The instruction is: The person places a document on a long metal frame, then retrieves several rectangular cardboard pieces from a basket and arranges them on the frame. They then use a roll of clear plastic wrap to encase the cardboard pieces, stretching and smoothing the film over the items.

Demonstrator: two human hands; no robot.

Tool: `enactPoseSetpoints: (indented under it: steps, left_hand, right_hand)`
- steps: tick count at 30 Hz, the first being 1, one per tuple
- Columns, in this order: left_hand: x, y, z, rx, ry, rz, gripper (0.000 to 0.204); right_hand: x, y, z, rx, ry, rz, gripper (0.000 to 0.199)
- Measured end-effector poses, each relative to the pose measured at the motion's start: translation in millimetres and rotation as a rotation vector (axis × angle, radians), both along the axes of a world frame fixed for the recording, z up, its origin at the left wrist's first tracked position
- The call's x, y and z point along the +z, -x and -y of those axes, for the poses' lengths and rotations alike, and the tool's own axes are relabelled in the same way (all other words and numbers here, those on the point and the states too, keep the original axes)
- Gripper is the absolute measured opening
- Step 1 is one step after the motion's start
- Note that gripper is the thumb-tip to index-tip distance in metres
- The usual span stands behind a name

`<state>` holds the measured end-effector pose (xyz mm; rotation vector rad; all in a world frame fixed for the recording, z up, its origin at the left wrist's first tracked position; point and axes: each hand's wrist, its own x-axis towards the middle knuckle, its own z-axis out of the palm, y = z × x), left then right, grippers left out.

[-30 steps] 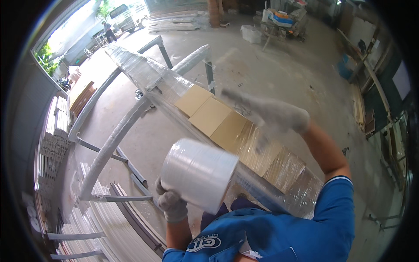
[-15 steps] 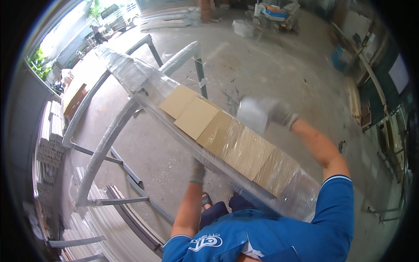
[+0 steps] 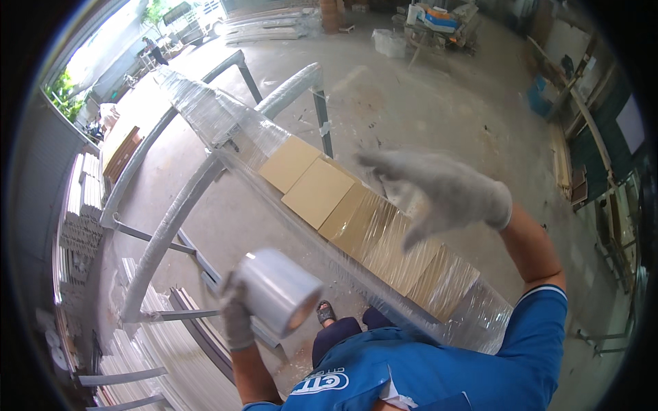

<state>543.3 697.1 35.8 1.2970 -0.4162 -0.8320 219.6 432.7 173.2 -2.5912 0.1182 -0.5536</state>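
A long bundle covered with tan cardboard sheets (image 3: 319,192) lies slantwise across wrapped metal supports. Clear stretch film (image 3: 404,240) covers its nearer part, and more film wraps the far end. In my gloved left hand (image 3: 236,312) is a roll of stretch film (image 3: 279,289), held on the near-left side of the bundle; its cardboard core faces me. Above the bundle's right side my gloved right hand (image 3: 449,192) is held with the fingers stretched out and the thumb apart, nothing in it. Blur softens its fingertips.
Padded metal rack frames (image 3: 171,222) carry the bundle. Stacks of long pale profiles (image 3: 82,219) line the left side, with more profiles (image 3: 175,356) on the floor at lower left. A cluttered table (image 3: 439,24) stands at the back, and boards lean along the right wall.
The film roll has passed from my right hand, beyond the bundle, to my left hand on the near side. My right hand has opened and is now over the bundle.
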Motion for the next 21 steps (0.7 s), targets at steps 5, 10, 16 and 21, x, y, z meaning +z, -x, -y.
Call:
enactPoseSetpoints:
  steps: [5,10,16,21]
  left_hand:
    - [94,29,78,-0.093,0.501,0.371,0.058]
    - [24,-8,142,0.022,0.709,0.257,0.043]
    - [-187,24,155,-0.141,0.012,-0.22,0.041]
    - [-258,86,202,-0.39,-0.012,-0.336,0.039]
  right_hand:
    - [2,-69,-19,-0.06,-0.106,0.176,0.073]
    - [-12,-47,86,-0.465,0.501,0.415,0.054]
    - [-175,-13,143,-0.521,0.723,-0.336,0.072]
    - [-303,-29,152,-0.215,0.304,-0.636,0.073]
